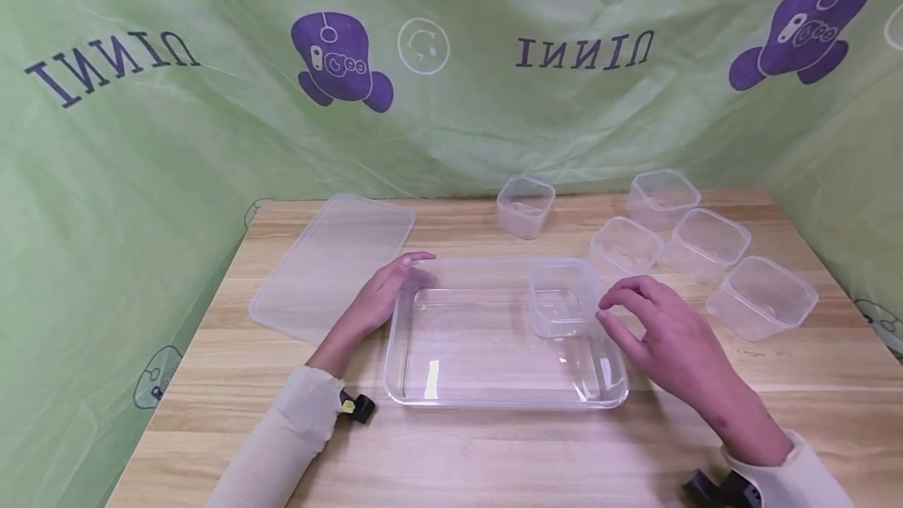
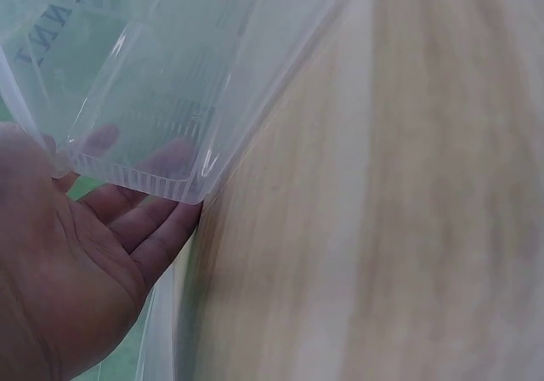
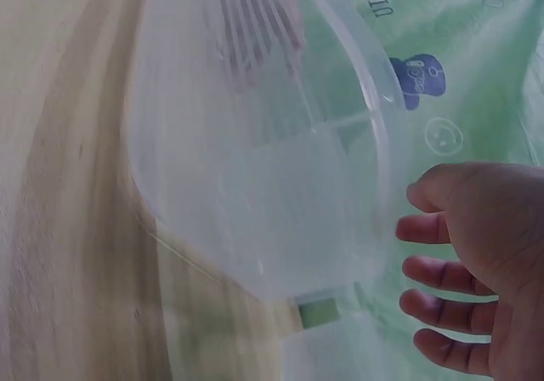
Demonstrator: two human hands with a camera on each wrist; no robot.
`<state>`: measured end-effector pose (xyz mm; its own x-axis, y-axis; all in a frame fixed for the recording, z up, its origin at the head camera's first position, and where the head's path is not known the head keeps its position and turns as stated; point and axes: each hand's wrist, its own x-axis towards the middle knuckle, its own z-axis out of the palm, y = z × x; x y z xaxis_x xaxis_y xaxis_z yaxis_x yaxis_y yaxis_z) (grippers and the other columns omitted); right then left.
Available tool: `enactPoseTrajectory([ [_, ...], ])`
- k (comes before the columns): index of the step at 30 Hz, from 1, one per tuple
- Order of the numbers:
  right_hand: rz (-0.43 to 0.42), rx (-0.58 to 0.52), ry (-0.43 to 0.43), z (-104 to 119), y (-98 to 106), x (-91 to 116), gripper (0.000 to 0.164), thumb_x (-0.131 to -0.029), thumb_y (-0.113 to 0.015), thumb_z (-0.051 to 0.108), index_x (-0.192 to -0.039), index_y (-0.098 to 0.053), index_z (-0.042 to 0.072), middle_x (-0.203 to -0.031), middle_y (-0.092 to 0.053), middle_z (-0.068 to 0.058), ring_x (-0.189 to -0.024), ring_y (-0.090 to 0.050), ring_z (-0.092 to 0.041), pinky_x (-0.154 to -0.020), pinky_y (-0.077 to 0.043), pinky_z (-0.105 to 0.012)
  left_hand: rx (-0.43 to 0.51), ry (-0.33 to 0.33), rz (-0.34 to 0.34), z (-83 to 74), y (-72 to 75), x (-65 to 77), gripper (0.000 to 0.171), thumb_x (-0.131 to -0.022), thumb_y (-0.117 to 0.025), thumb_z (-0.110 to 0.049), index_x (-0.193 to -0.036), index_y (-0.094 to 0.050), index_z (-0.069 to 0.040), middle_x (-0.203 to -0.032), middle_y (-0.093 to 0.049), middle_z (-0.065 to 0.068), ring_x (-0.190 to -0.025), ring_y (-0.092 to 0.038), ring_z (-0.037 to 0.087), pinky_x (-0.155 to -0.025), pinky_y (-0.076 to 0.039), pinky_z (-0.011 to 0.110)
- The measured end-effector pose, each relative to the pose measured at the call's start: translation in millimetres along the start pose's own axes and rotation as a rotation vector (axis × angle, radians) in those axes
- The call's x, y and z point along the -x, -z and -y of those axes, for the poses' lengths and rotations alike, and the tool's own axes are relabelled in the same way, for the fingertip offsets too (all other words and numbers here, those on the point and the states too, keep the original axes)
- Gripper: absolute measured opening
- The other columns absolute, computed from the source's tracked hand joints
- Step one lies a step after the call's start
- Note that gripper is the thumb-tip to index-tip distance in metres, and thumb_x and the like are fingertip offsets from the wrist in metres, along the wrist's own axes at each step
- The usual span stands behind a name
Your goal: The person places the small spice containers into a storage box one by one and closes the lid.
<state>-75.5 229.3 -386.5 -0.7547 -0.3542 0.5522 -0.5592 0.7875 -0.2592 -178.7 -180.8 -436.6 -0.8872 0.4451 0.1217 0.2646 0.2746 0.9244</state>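
A large clear rectangular box (image 1: 473, 402) stands on the table in the head view. My left hand (image 1: 381, 292) holds its far left corner, and some fingers show through the plastic in the left wrist view (image 2: 85, 262). Inside the box, towards its back right, sits a small clear square container (image 1: 557, 316). My right hand (image 1: 663, 339) hovers by the right edge of the box, close to that container, with fingers loosely bent and nothing between them. In the right wrist view the same hand (image 3: 476, 270) appears apart from the box wall (image 3: 280, 202).
A translucent flat lid (image 1: 317, 257) lies on the left of the wooden table (image 1: 494, 461). One small container (image 1: 525, 210) stands behind the box; several more, including a front one (image 1: 762, 300), stand at the right. Green printed cloth (image 1: 466, 132) encloses the table's back and sides.
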Motion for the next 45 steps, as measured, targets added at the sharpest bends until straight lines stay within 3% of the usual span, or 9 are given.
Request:
enactPoseTrajectory([
  [9,-0.052,0.052,-0.014,-25,28,13,0.015,-0.092,-0.070,0.027,-0.097,-0.073,0.013,-0.109,-0.066,-0.004,-0.091,-0.062,-0.022,-0.071,-0.044,-0.034,0.008,-0.001,-0.001,2.0,-1.7,-0.1,0.052,-0.116,-0.022,-0.034,-0.147,-0.054,-0.007,-0.117,-0.072,0.019,-0.114,-0.067,0.033,-0.106,-0.046,0.052],
  [12,-0.060,0.077,-0.063,-33,38,19,0.012,-0.089,-0.074,0.020,-0.098,-0.073,0.013,-0.109,-0.067,-0.005,-0.087,-0.060,-0.023,-0.071,-0.042,-0.032,0.001,-0.007,0.000,1.7,-1.0,0.6,0.052,-0.116,-0.021,-0.033,-0.146,-0.054,-0.007,-0.117,-0.072,0.019,-0.115,-0.067,0.033,-0.105,-0.047,0.051],
  [16,-0.057,0.110,-0.159,-39,47,29,0.028,-0.082,-0.079,0.009,-0.109,-0.073,0.011,-0.107,-0.067,-0.005,-0.087,-0.058,-0.024,-0.068,-0.041,-0.028,-0.005,-0.017,0.001,0.6,0.6,1.9,0.051,-0.116,-0.021,-0.030,-0.145,-0.053,-0.005,-0.118,-0.071,0.021,-0.114,-0.067,0.035,-0.105,-0.046,0.053],
  [21,0.003,0.126,-0.285,-44,54,39,0.032,-0.087,-0.077,0.013,-0.118,-0.070,0.012,-0.105,-0.068,-0.008,-0.091,-0.059,-0.026,-0.063,-0.041,-0.028,0.018,0.001,0.002,0.2,0.6,1.9,0.049,-0.116,-0.021,-0.026,-0.144,-0.052,0.000,-0.119,-0.070,0.025,-0.116,-0.066,0.039,-0.106,-0.045,0.055],
  [26,0.057,0.116,-0.376,-49,61,47,0.029,-0.092,-0.075,0.018,-0.119,-0.069,0.012,-0.110,-0.068,-0.010,-0.089,-0.060,-0.030,-0.060,-0.045,-0.038,0.034,0.011,0.012,2.1,-0.2,0.5,0.048,-0.116,-0.021,-0.023,-0.144,-0.050,0.003,-0.120,-0.068,0.028,-0.118,-0.063,0.043,-0.107,-0.044,0.056],
  [29,0.069,0.114,-0.410,-52,63,50,0.028,-0.093,-0.074,0.020,-0.119,-0.068,0.011,-0.112,-0.067,-0.013,-0.086,-0.062,-0.035,-0.060,-0.045,-0.044,0.015,0.016,0.008,2.3,0.7,0.8,0.049,-0.116,-0.021,-0.025,-0.145,-0.050,0.003,-0.120,-0.069,0.026,-0.118,-0.064,0.041,-0.107,-0.044,0.056],
  [39,0.057,0.126,-0.471,-59,69,58,0.027,-0.094,-0.072,0.016,-0.119,-0.067,0.006,-0.103,-0.067,-0.018,-0.080,-0.065,-0.042,-0.060,-0.039,-0.031,-0.002,0.017,0.009,1.3,1.8,1.1,0.051,-0.116,-0.020,-0.030,-0.143,-0.052,-0.001,-0.119,-0.071,0.021,-0.116,-0.066,0.036,-0.107,-0.044,0.054],
  [45,0.050,0.151,-0.529,-62,73,64,0.025,-0.096,-0.071,0.020,-0.117,-0.069,0.007,-0.097,-0.066,-0.015,-0.085,-0.059,-0.030,-0.061,-0.036,-0.033,-0.003,0.026,0.007,1.7,0.8,1.0,0.051,-0.116,-0.020,-0.031,-0.143,-0.053,-0.002,-0.119,-0.071,0.021,-0.116,-0.066,0.036,-0.107,-0.044,0.054],
])
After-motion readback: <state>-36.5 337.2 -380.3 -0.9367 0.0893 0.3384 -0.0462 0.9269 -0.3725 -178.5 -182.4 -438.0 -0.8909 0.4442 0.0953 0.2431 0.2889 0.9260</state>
